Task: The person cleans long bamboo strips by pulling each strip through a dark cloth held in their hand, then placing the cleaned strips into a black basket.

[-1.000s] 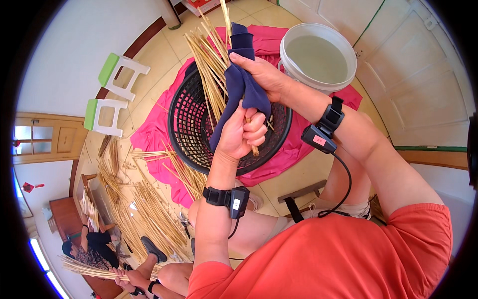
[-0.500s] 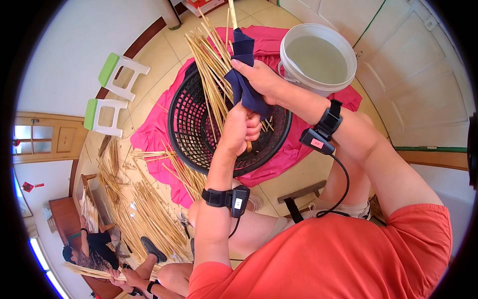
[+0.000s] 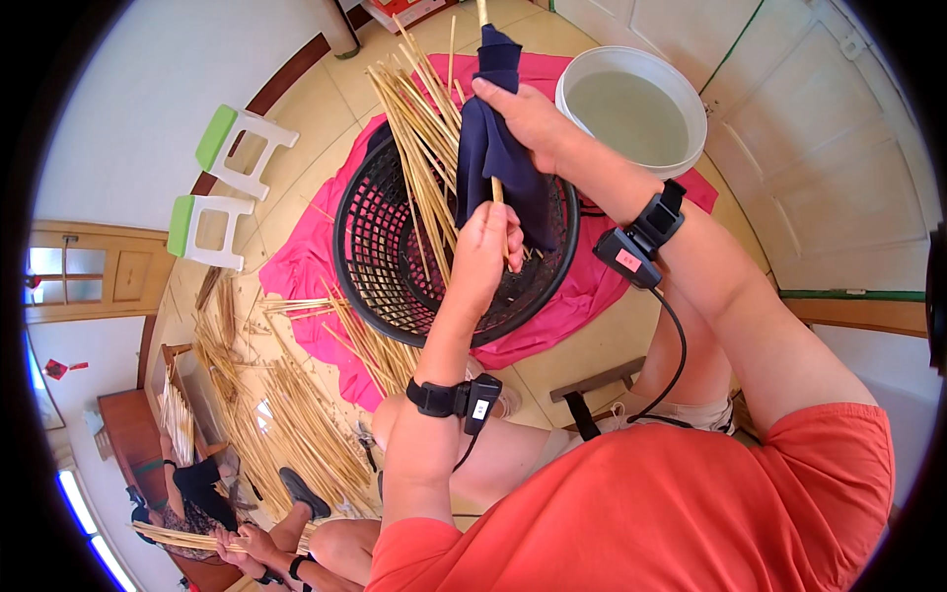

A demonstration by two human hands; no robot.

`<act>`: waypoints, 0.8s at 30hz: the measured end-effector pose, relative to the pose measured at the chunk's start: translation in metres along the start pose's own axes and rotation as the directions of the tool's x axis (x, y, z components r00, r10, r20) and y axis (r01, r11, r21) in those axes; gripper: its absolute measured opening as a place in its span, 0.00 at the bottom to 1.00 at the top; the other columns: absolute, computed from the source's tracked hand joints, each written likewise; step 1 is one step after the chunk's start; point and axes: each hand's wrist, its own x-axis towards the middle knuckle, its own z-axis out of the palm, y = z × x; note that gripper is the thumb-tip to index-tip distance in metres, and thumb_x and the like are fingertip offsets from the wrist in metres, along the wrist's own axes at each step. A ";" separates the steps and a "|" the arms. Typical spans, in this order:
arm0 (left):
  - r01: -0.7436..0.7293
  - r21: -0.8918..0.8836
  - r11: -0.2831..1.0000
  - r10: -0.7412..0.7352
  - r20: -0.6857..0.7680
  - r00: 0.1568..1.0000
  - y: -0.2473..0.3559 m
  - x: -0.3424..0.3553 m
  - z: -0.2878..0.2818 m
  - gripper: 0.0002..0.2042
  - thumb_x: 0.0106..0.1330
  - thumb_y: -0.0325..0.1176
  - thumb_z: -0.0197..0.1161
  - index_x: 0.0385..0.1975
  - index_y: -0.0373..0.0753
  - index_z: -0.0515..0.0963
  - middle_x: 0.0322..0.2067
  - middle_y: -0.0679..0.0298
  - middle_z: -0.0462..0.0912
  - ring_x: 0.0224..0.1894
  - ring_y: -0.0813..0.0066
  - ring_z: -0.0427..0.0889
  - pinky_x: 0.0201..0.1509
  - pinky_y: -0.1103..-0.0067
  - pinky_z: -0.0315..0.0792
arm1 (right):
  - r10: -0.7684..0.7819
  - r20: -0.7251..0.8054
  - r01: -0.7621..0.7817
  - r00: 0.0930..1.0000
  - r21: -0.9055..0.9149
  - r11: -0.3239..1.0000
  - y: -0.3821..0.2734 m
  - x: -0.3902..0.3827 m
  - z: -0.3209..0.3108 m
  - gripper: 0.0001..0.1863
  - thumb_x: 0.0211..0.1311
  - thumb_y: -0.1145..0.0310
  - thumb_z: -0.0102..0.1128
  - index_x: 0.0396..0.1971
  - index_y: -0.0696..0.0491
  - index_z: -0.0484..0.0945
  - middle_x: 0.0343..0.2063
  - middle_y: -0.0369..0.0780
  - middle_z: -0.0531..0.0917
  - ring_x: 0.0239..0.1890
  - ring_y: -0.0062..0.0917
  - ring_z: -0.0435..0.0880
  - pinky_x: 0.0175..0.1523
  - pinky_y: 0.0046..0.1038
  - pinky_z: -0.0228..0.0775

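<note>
My left hand [image 3: 483,252] is closed round the lower part of a pale thin stick [image 3: 497,189], above the black plastic basket [image 3: 367,266]. Farther up the same stick, my right hand [image 3: 533,123] grips a dark navy cloth [image 3: 490,133] wrapped about it. Loose folds of the cloth hang down over the basket, and the stick's upper end pokes out past it. Beside the cloth, a bundle of long straw-coloured sticks [image 3: 419,148] leans in the basket.
Pink cloth [image 3: 296,261] lies under the basket. A white bucket of water [image 3: 631,109] stands at the far right. More sticks [image 3: 296,424] cover the floor at left, near two green-and-white stools [image 3: 212,227]. Two co-workers sit at lower left; one's hands [image 3: 242,543] hold sticks.
My right hand has slid up and away along the stick with the cloth, whose lower folds now hang open. My left hand has shifted slightly right and still grips the stick.
</note>
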 end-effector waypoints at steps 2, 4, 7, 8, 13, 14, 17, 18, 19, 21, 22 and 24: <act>-0.086 0.319 0.944 0.096 -0.015 0.995 -0.006 -0.004 -0.003 0.13 0.69 0.39 0.43 0.27 0.37 0.66 0.15 0.69 0.65 0.15 0.81 0.65 0.18 0.82 0.61 | -0.009 -0.024 0.009 1.000 0.014 1.000 -0.005 0.003 -0.003 0.15 0.58 0.57 0.56 0.28 0.55 0.75 0.23 0.35 0.79 0.21 0.20 0.77 0.27 0.25 0.73; -0.203 0.571 0.795 0.279 -0.047 0.959 -0.017 -0.002 -0.006 0.14 0.69 0.38 0.43 0.24 0.35 0.65 0.12 0.62 0.68 0.14 0.69 0.70 0.19 0.73 0.62 | -0.027 -0.045 0.029 0.999 0.026 0.999 -0.007 0.005 -0.004 0.14 0.58 0.57 0.56 0.28 0.54 0.75 0.23 0.35 0.79 0.22 0.20 0.77 0.27 0.25 0.73; -0.215 0.876 0.431 0.532 -0.054 0.845 -0.012 -0.005 0.003 0.13 0.68 0.36 0.43 0.24 0.35 0.64 0.13 0.52 0.70 0.17 0.53 0.72 0.21 0.66 0.64 | -0.053 -0.089 0.057 0.995 0.052 0.997 -0.004 0.004 0.000 0.14 0.61 0.59 0.52 0.26 0.54 0.74 0.19 0.35 0.77 0.18 0.20 0.75 0.22 0.25 0.70; -0.123 0.916 0.381 0.501 -0.092 0.860 -0.010 -0.007 0.005 0.13 0.68 0.36 0.42 0.24 0.35 0.64 0.16 0.45 0.71 0.22 0.43 0.71 0.24 0.61 0.63 | -0.050 -0.094 0.057 0.994 0.066 0.996 -0.003 0.003 0.000 0.14 0.61 0.59 0.52 0.26 0.54 0.74 0.19 0.35 0.77 0.18 0.20 0.75 0.22 0.25 0.70; -0.243 0.612 0.752 0.364 -0.079 0.928 -0.026 0.001 -0.006 0.16 0.70 0.42 0.39 0.21 0.39 0.63 0.11 0.62 0.64 0.12 0.67 0.63 0.16 0.75 0.56 | -0.007 -0.071 0.020 0.997 0.176 0.984 0.007 0.005 0.004 0.14 0.61 0.58 0.52 0.26 0.54 0.74 0.19 0.35 0.77 0.18 0.20 0.75 0.22 0.25 0.70; -0.208 0.361 0.909 0.244 -0.059 0.968 -0.023 0.001 -0.001 0.17 0.70 0.43 0.39 0.20 0.41 0.63 0.11 0.67 0.61 0.10 0.75 0.58 0.14 0.80 0.53 | 0.010 -0.012 -0.007 1.000 0.204 0.979 0.010 0.006 0.000 0.14 0.61 0.58 0.53 0.27 0.53 0.74 0.20 0.35 0.77 0.19 0.19 0.76 0.24 0.24 0.71; 0.126 -0.448 0.885 -0.019 0.237 0.971 0.003 -0.007 0.001 0.18 0.70 0.46 0.36 0.19 0.44 0.59 0.11 0.74 0.55 0.10 0.87 0.50 0.12 0.87 0.46 | 0.054 0.123 -0.085 0.991 0.264 0.961 0.016 0.005 -0.004 0.13 0.59 0.57 0.55 0.28 0.52 0.74 0.22 0.34 0.78 0.21 0.18 0.77 0.27 0.22 0.73; 0.204 -0.559 0.803 -0.049 0.279 0.959 0.010 -0.010 0.001 0.18 0.71 0.46 0.34 0.19 0.46 0.56 0.11 0.74 0.51 0.11 0.88 0.47 0.12 0.89 0.41 | 0.070 0.137 -0.106 0.988 0.274 0.956 0.019 0.002 0.000 0.13 0.59 0.56 0.55 0.28 0.52 0.74 0.22 0.34 0.78 0.21 0.18 0.77 0.27 0.22 0.73; 0.193 -0.524 0.830 -0.056 0.266 0.962 0.010 -0.010 -0.001 0.18 0.71 0.46 0.34 0.19 0.46 0.56 0.11 0.75 0.51 0.11 0.88 0.47 0.12 0.88 0.41 | 0.085 0.153 -0.127 0.985 0.285 0.950 0.022 -0.001 0.004 0.13 0.59 0.56 0.55 0.28 0.51 0.74 0.22 0.34 0.78 0.21 0.18 0.77 0.27 0.22 0.73; 0.168 -0.451 0.877 -0.064 0.238 0.969 0.011 -0.010 -0.002 0.18 0.71 0.47 0.34 0.19 0.46 0.56 0.11 0.75 0.51 0.11 0.88 0.47 0.12 0.88 0.41 | 0.058 0.126 -0.089 0.990 0.257 0.962 0.020 -0.004 0.009 0.13 0.60 0.57 0.54 0.29 0.52 0.74 0.22 0.34 0.78 0.21 0.18 0.76 0.27 0.22 0.72; 0.118 -0.363 0.924 -0.046 0.201 0.978 0.009 -0.009 -0.005 0.18 0.70 0.46 0.36 0.20 0.44 0.60 0.12 0.75 0.55 0.10 0.87 0.50 0.13 0.88 0.44 | 0.040 0.100 -0.062 0.994 0.228 0.972 0.018 -0.006 0.012 0.13 0.61 0.58 0.53 0.29 0.53 0.73 0.21 0.34 0.77 0.21 0.18 0.76 0.26 0.22 0.71; -0.055 0.076 0.996 0.055 0.007 0.998 0.000 0.003 -0.012 0.18 0.70 0.45 0.38 0.22 0.40 0.64 0.11 0.71 0.61 0.10 0.82 0.56 0.13 0.85 0.51 | -0.004 0.034 -0.001 0.999 0.147 0.989 0.016 -0.009 0.014 0.13 0.61 0.59 0.52 0.29 0.54 0.73 0.21 0.33 0.76 0.20 0.17 0.74 0.25 0.23 0.70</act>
